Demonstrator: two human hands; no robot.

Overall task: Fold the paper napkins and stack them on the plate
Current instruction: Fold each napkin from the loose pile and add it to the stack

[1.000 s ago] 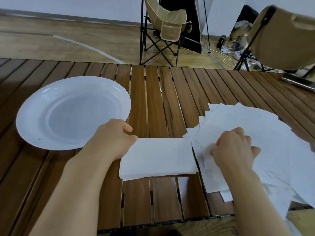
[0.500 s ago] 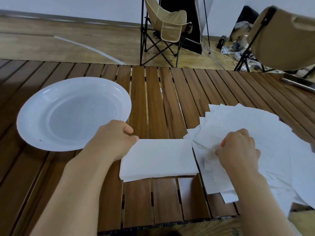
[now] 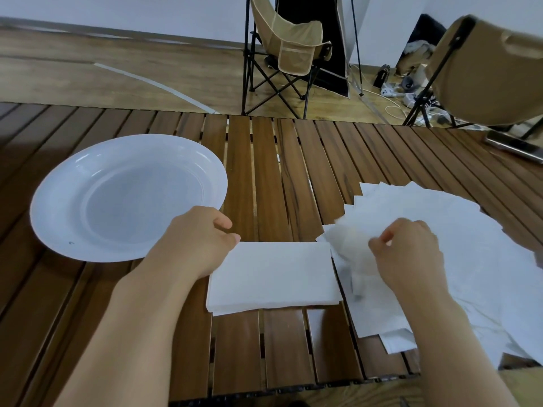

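The slatted wooden desk (image 3: 264,171) carried a white plate (image 3: 88,160) at 10 o'clock, a folded napkin stack (image 3: 273,274) at centre, and a fanned pile of unfolded napkins (image 3: 484,259) at 3 o'clock. Two folding chairs stood beyond the far edge: one (image 3: 291,48) at 12 o'clock, one (image 3: 484,69) at 2 o'clock. A dark flat device (image 3: 514,145) lay near the desk's far right corner. The left hand (image 3: 194,242) rested on the folded stack's left end, fingers curled, overlapping the plate rim; whether it gripped the stack could not be told. The right hand (image 3: 408,259) pinched one blurred sheet (image 3: 349,245). Compared with half a second earlier, that sheet had lifted off the pile. Bare slats lay between plate and pile; the near desk edge was just below the folded stack.
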